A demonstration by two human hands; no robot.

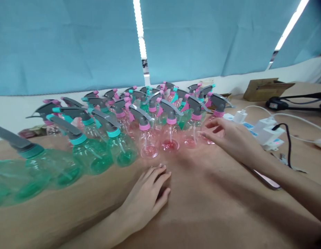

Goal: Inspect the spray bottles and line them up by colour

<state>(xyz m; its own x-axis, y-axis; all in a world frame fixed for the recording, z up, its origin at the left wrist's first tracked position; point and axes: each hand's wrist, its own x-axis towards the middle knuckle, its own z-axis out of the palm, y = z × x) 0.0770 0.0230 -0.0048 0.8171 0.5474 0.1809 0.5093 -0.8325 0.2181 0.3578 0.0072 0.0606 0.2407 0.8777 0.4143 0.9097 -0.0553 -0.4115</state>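
Observation:
Several clear spray bottles with grey trigger heads stand close together on the brown table (191, 221). On the left the bottles are green with teal collars, such as a green spray bottle (122, 148); toward the right they are pink, like a pink spray bottle (171, 138). My left hand (151, 190) rests on the table in front of the pink bottles, fingers apart and holding nothing. My right hand (225, 136) hovers at the rightmost pink spray bottle (208, 136), partly covering it. Its fingers are spread, and whether they touch the bottle I cannot tell.
White chargers (268, 129) are plugged into a power strip (247, 125) on the right, with cables around them. A phone (265, 180) lies under my right forearm. Farther back are a cardboard box (264, 90) and a black strapped object (277, 103). Blue curtains (72, 45) hang behind.

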